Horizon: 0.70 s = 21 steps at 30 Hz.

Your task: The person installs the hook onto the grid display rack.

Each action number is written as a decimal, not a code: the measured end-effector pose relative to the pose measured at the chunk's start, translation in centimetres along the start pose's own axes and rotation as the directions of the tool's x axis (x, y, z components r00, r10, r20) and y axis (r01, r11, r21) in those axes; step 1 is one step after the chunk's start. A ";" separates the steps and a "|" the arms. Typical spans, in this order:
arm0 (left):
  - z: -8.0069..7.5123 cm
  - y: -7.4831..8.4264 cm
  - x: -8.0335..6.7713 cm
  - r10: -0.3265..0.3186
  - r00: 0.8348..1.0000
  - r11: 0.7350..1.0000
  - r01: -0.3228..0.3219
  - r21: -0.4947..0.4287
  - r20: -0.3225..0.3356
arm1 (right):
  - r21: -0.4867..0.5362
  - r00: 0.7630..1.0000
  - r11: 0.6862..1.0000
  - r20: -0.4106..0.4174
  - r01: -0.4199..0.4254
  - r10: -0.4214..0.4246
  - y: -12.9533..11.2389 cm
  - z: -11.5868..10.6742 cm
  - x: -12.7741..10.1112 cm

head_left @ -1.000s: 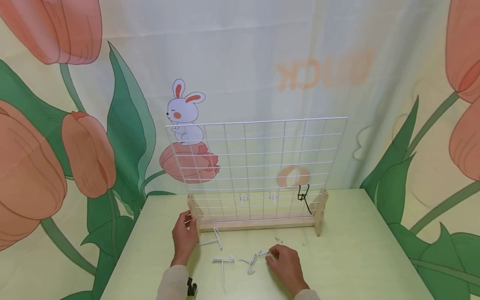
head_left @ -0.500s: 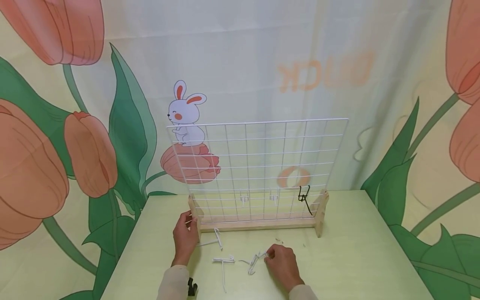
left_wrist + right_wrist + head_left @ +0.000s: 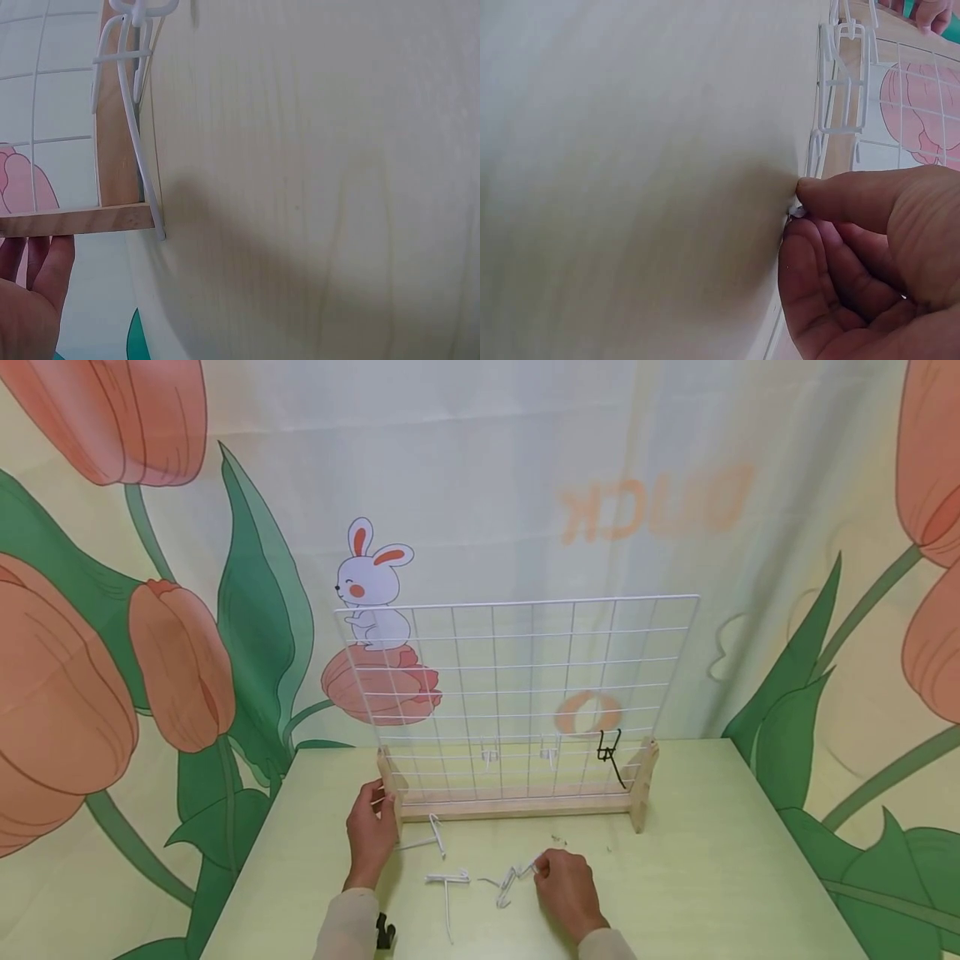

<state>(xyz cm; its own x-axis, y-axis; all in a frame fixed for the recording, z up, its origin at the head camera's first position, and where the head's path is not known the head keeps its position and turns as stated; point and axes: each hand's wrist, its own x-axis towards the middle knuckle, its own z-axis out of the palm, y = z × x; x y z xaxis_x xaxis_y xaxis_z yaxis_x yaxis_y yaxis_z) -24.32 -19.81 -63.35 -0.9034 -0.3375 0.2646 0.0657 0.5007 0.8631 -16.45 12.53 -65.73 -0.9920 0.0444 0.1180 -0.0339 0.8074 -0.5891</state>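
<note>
My left hand (image 3: 371, 835) rests at the left wooden upright (image 3: 82, 220) of a white wire grid rack (image 3: 517, 677), its fairly straight fingers touching the upright's outer face. On the table my right hand (image 3: 567, 889) pinches the tip of a white wire hook (image 3: 527, 867) between thumb and forefinger; most of the tip is hidden by the fingers. That hook overlaps another white hook (image 3: 507, 887) to its left. Two more white hooks lie nearby, one hook (image 3: 447, 880) in front and one hook (image 3: 437, 837) close to the rack's left foot.
A black hook (image 3: 607, 753) hangs at the grid's lower right, with two white hooks (image 3: 489, 755) to its left. Small bits (image 3: 558, 839) lie beyond my right hand. A black clip-like object (image 3: 385, 932) shows by my left sleeve. A tulip-print curtain (image 3: 480, 485) stands behind the table.
My right hand has shifted slightly left and then a little back right, and the pinched hook now slants more upward. The left hand keeps its place at the upright.
</note>
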 end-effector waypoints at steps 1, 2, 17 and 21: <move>0.0 0.0 0.0 0.000 1.000 1.000 0.000 0.000 0.002 | -0.007 1.000 1.000 -0.005 0.005 -0.005 0.0 0.0 0.0; 0.0 -0.1 0.0 0.002 1.000 1.000 -0.002 -0.003 0.002 | -0.014 1.000 1.000 -0.010 0.010 -0.010 0.0 0.0 0.0; 0.2 -0.2 0.2 0.002 1.000 1.000 -0.002 0.011 -0.006 | -0.042 0.998 0.998 -0.048 0.039 -0.041 0.0 -0.7 -0.5; 0.1 -0.2 0.2 -0.003 1.000 1.000 0.003 0.011 0.000 | -0.033 0.996 0.998 -0.066 0.051 -0.053 -0.3 -1.3 -0.6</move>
<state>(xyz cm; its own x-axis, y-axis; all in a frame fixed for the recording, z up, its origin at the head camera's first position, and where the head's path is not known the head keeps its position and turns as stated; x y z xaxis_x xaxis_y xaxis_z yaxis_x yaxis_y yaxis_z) -24.60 -19.88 -63.54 -0.9036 -0.3389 0.2619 0.0585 0.5082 0.8593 -15.73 13.02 -64.59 -0.9785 0.0402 0.2022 -0.0807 0.8277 -0.5553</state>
